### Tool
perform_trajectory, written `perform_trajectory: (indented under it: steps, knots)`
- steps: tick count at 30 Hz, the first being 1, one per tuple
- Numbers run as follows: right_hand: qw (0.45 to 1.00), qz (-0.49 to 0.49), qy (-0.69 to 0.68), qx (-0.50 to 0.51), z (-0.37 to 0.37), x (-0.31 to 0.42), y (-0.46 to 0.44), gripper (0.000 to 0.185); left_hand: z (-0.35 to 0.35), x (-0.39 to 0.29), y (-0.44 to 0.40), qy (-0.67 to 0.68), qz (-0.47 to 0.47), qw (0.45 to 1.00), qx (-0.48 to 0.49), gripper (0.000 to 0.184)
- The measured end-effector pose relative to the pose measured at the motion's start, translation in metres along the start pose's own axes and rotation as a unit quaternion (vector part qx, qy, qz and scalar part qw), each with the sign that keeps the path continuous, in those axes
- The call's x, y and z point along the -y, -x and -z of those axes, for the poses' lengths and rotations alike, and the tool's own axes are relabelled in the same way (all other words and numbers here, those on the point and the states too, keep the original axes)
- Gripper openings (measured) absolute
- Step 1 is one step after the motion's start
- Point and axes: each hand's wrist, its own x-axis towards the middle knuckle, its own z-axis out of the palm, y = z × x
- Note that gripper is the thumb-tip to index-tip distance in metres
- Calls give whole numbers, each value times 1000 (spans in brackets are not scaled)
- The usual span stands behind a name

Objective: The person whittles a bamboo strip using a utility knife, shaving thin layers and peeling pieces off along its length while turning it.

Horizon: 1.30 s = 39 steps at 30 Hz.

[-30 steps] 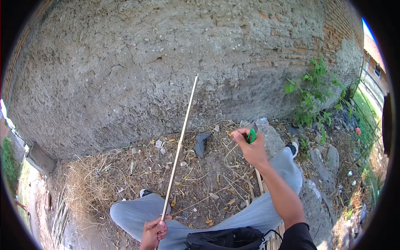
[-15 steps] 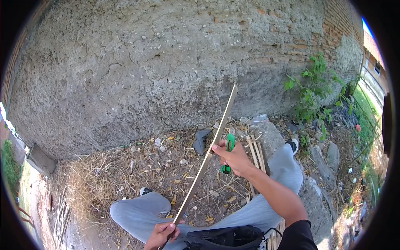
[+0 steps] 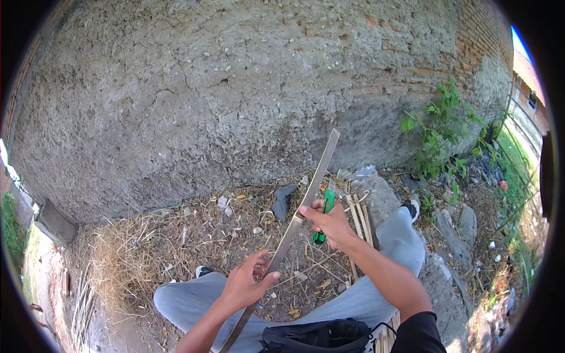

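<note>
A long, flat bamboo strip (image 3: 323, 162) runs slantwise from near my lap up in front of the wall. My right hand (image 3: 333, 225) pinches it around the middle between thumb and fingers. The same hand also holds a green utility knife (image 3: 328, 202), whose two ends show above and below the fingers. Lower on the strip, my left hand (image 3: 248, 282) has its fingers apart, with the thumb lying across the strip's face. Whether its fingertips touch the strip's edge is hard to make out.
A rough plastered wall (image 3: 223, 106) rises ahead, with a green plant (image 3: 444, 126) at its right. More strips (image 3: 361, 217) lean by my right knee, next to broken concrete (image 3: 379, 197). A black bag (image 3: 318, 336) sits at my lap; dry straw (image 3: 123, 253) covers the ground leftward.
My left hand has let go near the strip's lower end and moved up along it, fingers opening. The strip has turned, showing its broader, darker face. My right hand keeps its grip.
</note>
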Motion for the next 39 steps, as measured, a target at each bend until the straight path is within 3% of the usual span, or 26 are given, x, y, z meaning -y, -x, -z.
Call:
perform_trajectory:
  steps: [5,7,10,17,19,21,23,26,30,32,33,35,36,39]
  knots:
    - [999,-3,27,-24,1,4,0,19,-16,-10,-17,-70,8,997,16,58]
    - [999,-6,24,-22,0,3,-1,19,-26,-2,-16,-25,-57,997,-56,52]
    - [1000,-1,7,-17,-5,5,1,21,-25,-6,-11,-38,-94,992,-80,51]
    - [998,9,-64,11,-7,15,10,21,18,-22,-15,-105,-100,989,-42,44]
    - [998,17,-65,7,-5,11,8,22,29,-23,-19,-91,-71,993,19,37]
    - [998,26,-63,2,-1,4,4,24,31,-16,-22,-79,-103,992,7,30]
    - [998,49,-15,-42,0,1,1,27,36,-16,-25,-48,23,996,71,25]
    - [996,23,40,-74,1,6,4,33,22,-12,-25,-24,28,999,-9,24]
    - [988,14,132,-81,7,4,2,35,11,5,-24,-46,33,996,64,25]
    - [977,30,210,-32,4,16,8,36,7,5,-22,244,174,936,183,31]
    - [977,30,210,-31,5,14,6,36,7,3,-23,244,174,937,182,31]
    - [963,153,218,41,-1,17,6,31,7,-2,-25,262,177,933,171,31]
    - [952,104,280,76,6,26,13,33,6,-3,-25,261,177,934,169,31]
    - [956,30,280,84,9,32,10,34,-3,1,-29,225,131,954,145,30]
